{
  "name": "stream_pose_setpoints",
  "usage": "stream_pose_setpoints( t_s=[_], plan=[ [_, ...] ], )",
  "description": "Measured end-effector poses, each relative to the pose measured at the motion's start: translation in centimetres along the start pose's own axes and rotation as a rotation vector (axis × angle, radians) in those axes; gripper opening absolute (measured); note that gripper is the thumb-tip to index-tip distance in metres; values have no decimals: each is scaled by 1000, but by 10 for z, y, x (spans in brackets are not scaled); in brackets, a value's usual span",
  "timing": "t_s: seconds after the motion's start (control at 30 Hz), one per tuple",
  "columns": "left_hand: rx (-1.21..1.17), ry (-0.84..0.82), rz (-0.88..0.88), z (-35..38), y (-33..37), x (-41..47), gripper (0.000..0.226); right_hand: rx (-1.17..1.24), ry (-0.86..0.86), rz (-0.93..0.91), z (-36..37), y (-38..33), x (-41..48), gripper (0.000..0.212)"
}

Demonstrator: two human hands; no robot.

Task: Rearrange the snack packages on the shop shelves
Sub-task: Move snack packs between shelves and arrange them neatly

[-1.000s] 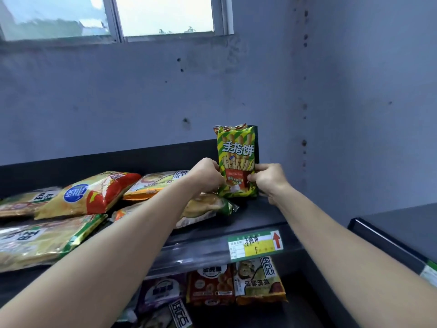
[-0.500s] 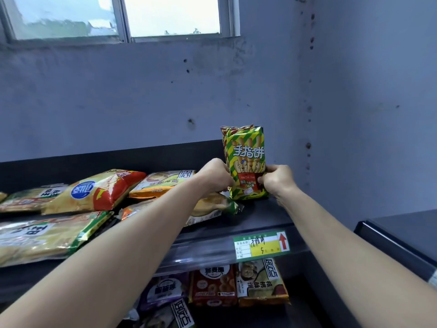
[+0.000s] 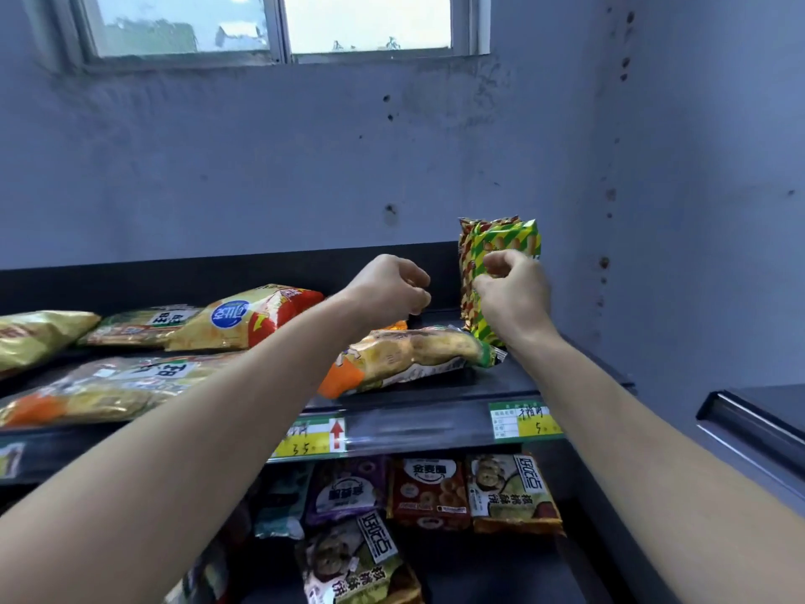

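Observation:
A green and yellow striped snack package [image 3: 501,237] stands upright at the far right end of the top shelf [image 3: 435,388], against the back panel. My right hand [image 3: 512,296] is in front of its lower half, fingers curled and pinched against its front. My left hand [image 3: 387,289] hovers to the left of the package, apart from it, fingers curled with nothing in them. A yellow and orange pack [image 3: 414,355] lies flat just below both hands.
More flat packs lie to the left, among them a yellow and red one [image 3: 244,316]. Price tags [image 3: 522,422] line the shelf's front edge. Several packs [image 3: 429,490] fill the lower shelf. A dark cabinet [image 3: 762,420] stands at the right. The wall is close behind.
My left hand has let go of the green package and moved left. My right hand has slid up across the package's front. The package has stayed upright at the shelf's right end.

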State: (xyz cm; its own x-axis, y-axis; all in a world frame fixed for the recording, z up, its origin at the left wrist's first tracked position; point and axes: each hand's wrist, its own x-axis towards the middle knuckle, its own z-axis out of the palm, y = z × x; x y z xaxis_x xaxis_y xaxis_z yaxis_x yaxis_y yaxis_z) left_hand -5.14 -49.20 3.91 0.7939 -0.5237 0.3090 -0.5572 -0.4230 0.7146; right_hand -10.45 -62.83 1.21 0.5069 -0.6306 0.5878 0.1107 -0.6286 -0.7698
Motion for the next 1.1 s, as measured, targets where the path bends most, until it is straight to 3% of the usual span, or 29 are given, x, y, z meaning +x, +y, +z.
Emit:
stream_pose_setpoints(
  t_s=[0.43, 0.63, 1.1],
  plan=[
    [-115, -22, 65, -61, -27, -81, 19, 183, -276, -41, 32, -57, -81, 16],
    [-159, -91, 67, -75, -50, -124, 15, 235, -345, 39, 33, -72, -125, 23],
    [-72, -325, -17, -64, -126, -185, 13, 32, -590, 257, 50, -54, -216, 21]
  ],
)
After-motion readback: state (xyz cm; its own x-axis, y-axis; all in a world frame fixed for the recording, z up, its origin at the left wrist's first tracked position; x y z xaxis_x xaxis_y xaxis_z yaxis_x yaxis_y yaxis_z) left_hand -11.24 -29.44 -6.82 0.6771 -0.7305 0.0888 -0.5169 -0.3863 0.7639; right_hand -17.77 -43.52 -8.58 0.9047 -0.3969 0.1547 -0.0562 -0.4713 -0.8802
